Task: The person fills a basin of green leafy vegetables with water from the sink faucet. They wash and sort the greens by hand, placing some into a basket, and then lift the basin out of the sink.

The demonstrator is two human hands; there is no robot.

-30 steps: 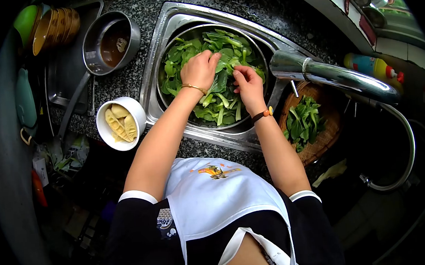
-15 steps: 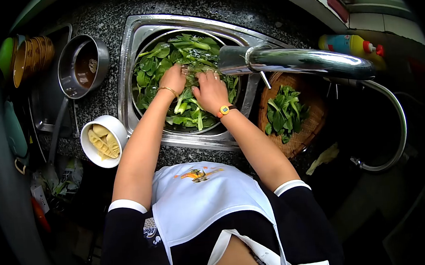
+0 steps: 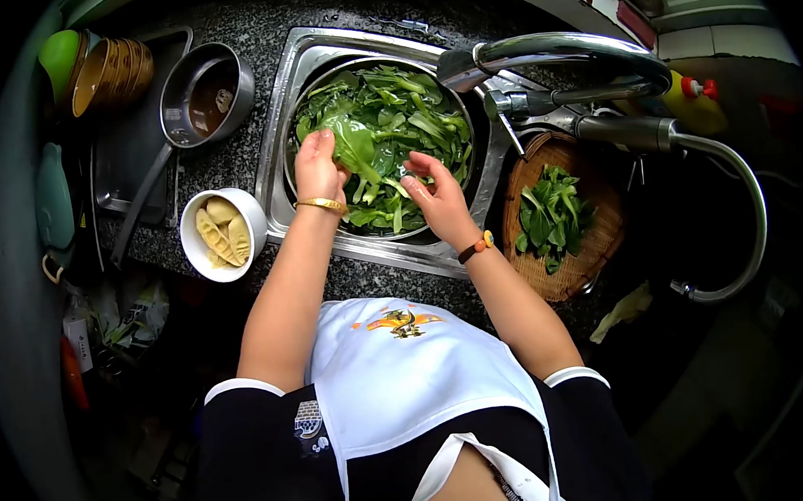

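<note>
"At your far left, we've got brown patterned bowls (image 3: 115,75) nested on their sides, a bright green bowl (image 3: 58,62) leaning behind. Next along?"

"A grey metal saucepan (image 3: 242,99), brown liquid in the bottom, on the speckled stone counter! Just below it, a round white bowl (image 3: 256,225) of pale yellow pleated dumplings (image 3: 219,233)."

"Now the sink, and your left hand (image 3: 319,174), gold bangle on the wrist. What's it got?"

"A broad, bright green leaf (image 3: 355,151), gripped between thumb and fingers, up over the left side of the heap!"

"And that heap?"

"Loose, wet leafy greens (image 3: 401,111) filling a round steel basin (image 3: 288,137), set inside the rectangular steel sink (image 3: 274,129)."

"Your right hand (image 3: 440,201)?"

"Thumb and fingers spread, palm turned inward, at the heap's near right edge; whether the fingertips touch, I can't tell."

"Beyond it, the chrome tap (image 3: 574,48) arches, its head near the basin's upper right rim."

"And finally, a tan wicker basket (image 3: 575,271) beside the sink, a smaller green bunch (image 3: 553,217) lying in it!"
</note>
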